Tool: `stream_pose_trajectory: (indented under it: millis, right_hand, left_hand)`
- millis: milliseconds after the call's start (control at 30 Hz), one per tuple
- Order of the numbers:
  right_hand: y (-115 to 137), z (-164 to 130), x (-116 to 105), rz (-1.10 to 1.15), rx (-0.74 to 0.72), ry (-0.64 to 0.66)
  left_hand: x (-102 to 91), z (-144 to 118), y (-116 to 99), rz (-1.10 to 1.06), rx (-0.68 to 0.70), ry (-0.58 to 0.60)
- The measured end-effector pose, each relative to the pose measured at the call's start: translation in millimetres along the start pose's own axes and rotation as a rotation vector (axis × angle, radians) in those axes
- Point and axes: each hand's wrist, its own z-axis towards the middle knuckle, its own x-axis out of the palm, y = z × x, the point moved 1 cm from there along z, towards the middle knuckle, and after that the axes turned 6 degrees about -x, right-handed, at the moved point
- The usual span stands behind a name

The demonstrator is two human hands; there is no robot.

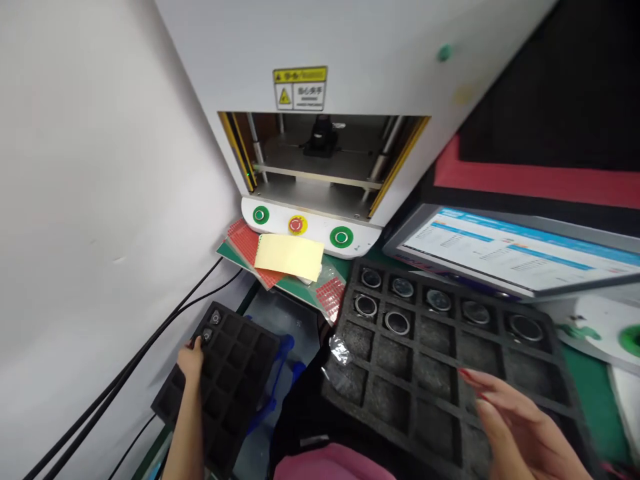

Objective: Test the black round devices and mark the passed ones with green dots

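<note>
My left hand (191, 361) reaches over the left black foam tray (235, 393). Its fingers are drawn together at a pocket near the tray's far end; what they grip is too small to make out. Right beside the fingertips a small round part (207, 335) sits in a pocket, with another round part (216, 318) beyond it. My right hand (520, 427) hovers above the right black foam tray (395, 363), thumb and forefinger apart, nothing visible between them. Several round glass-faced parts (397, 323) with metal rims fill that tray's far pockets. A crumpled clear film (340, 350) lies at its left side.
Behind the trays stands a white machine (320, 40) with an open bay and a button panel (315, 228). A yellow paper (290, 255) lies over red-marked sheets (243, 243). A monitor (525, 250) is at right. Black cables (150, 343) run along the left wall.
</note>
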Motion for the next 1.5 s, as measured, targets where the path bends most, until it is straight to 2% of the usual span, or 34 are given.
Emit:
stream_pose_trajectory:
  millis: [67, 133, 233, 300, 400, 533, 667, 733, 833, 933, 1033, 1267, 1500]
  right_hand:
    - [-1.6, 1.6, 3.5, 0.07, -0.036, -0.009]
    - [-2.5, 3.5, 8.5, 0.182, -0.087, 0.007]
    - [2.4, 4.5, 13.2, 0.322, -0.161, 0.053]
    - [9.0, 4.1, 10.6, 0.329, -0.229, 0.06]
    - [15.9, 4.0, -2.0, 0.28, -0.31, 0.004]
    - [13.7, 5.5, -25.2, 0.268, -0.27, -0.088]
    - [10.9, 3.3, -44.7, 0.283, -0.252, -0.2]
    - [11.4, 1.6, -51.2, 0.265, -0.298, -0.236]
    - [12.0, -0.6, -57.5, 0.216, -0.407, -0.212]
    - [11.2, -3.0, -63.2, 0.16, -0.531, -0.16]
    - [10.2, -4.6, -69.4, 0.098, -0.596, -0.108]
    - [9.2, -3.0, -78.8, 0.011, -0.661, -0.053]
    - [6.3, -5.7, -85.3, -0.036, -0.684, -0.004]
  left_hand:
    - [-4.7, -36.9, -26.1, -0.177, 0.051, 0.074]
    - [-6.8, -87.9, -56.0, -0.36, 0.189, 0.212]
    - [-6.8, -175.9, -102.2, -0.519, 0.453, 0.557]
    - [-6.5, -229.5, -127.3, -0.551, 0.586, 0.752]
    - [-6.0, -289.8, -150.8, -0.551, 0.715, 0.955]
    - [-6.0, -335.3, -163.3, -0.487, 0.821, 1.189]
    - [-7.3, -357.8, -165.4, -0.452, 0.872, 1.348]
    - [-5.3, -363.9, -165.3, -0.51, 0.783, 1.43]
    - [2.0, -369.3, -165.0, -0.602, 0.582, 1.52]
    - [9.3, -372.7, -166.2, -0.617, 0.485, 1.539]
    - [13.3, -375.3, -169.1, -0.589, 0.442, 1.571]
    - [19.6, -380.3, -170.6, -0.471, 0.371, 1.68]
    - [25.4, -385.7, -166.2, -0.375, 0.239, 1.712]
